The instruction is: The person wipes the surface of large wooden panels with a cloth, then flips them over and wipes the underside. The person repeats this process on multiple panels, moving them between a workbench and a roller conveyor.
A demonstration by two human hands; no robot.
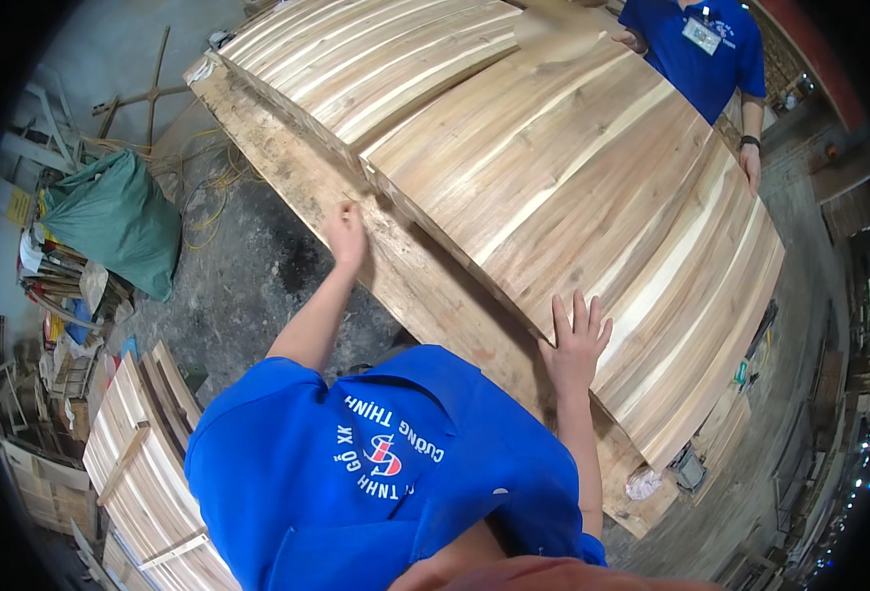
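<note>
A striped wooden panel (563, 187) of light and dark strips lies on a worn wooden workbench (425, 266). My right hand (575, 350) rests on the panel's near edge, palm down with its fingers spread. My left hand (345, 236) is over the bench top, left of that panel's corner. Its fingers are curled in; whatever they may hold is too small to make out. Beyond the left hand, a second striped panel (376, 74) lies alongside the first, with a dark gap between them.
Across the bench a co-worker in a blue shirt (701, 59) has hands at the panel's far edge. A green sack (115, 222) stands among scraps on the left. More striped panels (149, 463) lean at the lower left. A crumpled white cloth (643, 484) lies at the bench's near end.
</note>
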